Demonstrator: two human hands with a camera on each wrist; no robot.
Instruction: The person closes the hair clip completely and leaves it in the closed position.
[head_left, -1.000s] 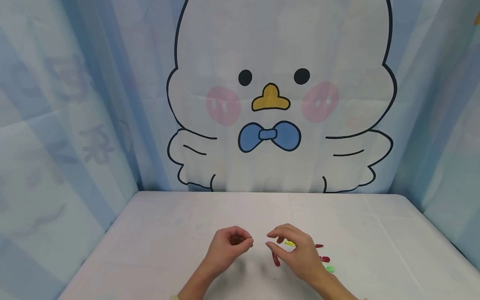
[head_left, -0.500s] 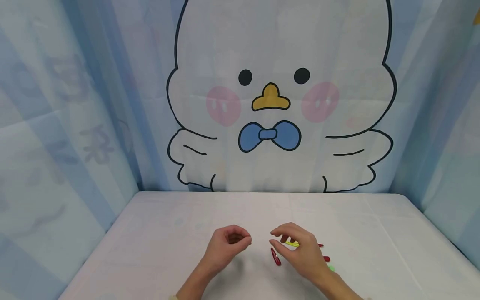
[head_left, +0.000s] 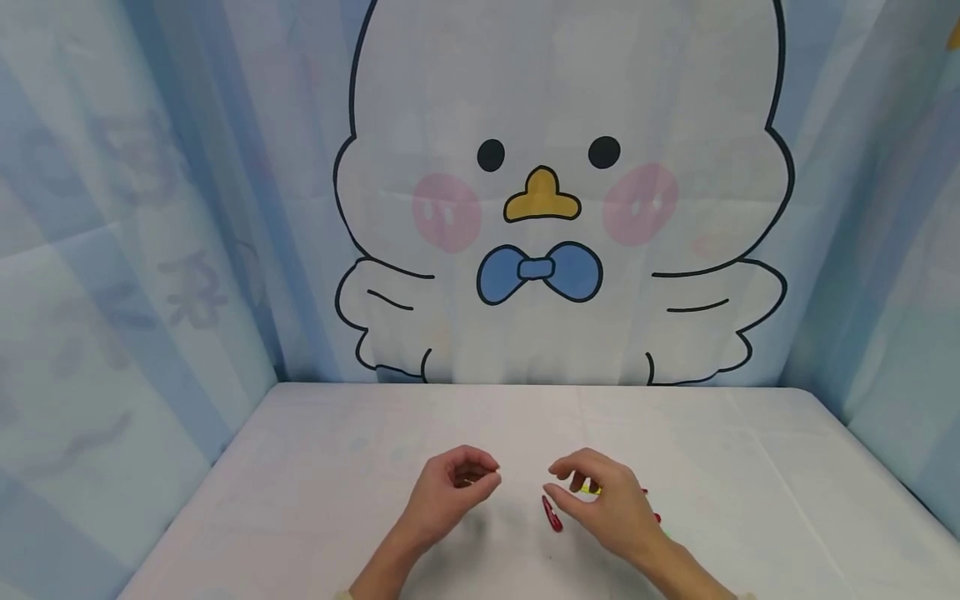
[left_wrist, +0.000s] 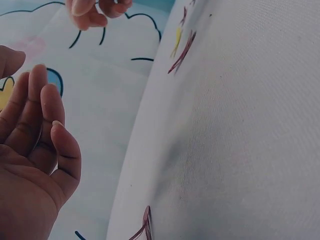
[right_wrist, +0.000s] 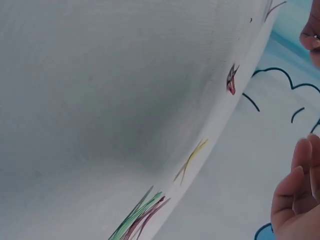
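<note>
My left hand (head_left: 453,487) hovers over the white table with loosely bent fingers and a small gap between thumb and fingertips. In the left wrist view nothing shows within that hand's curve. Facing it, my right hand (head_left: 600,500) is raised with thumb and fingers parted, holding nothing. A red hair clip (head_left: 552,513) lies on the table just left of the right thumb. Behind the right fingers a yellow hair clip (head_left: 591,490) is partly hidden. Green hair clips (right_wrist: 137,215) and dark red ones lie under the right hand, mostly covered by it in the head view.
Another dark red hair clip (left_wrist: 146,220) lies on the table at the bottom of the left wrist view. Behind the table (head_left: 337,433) hangs a cloth (head_left: 562,333) printed with a white cartoon bird; pale blue curtains flank both sides.
The hands have drifted slightly apart, the left a little leftward and the right a little rightward. The left thumb and fingertips have parted slightly. The right hand now covers more of the clips.
</note>
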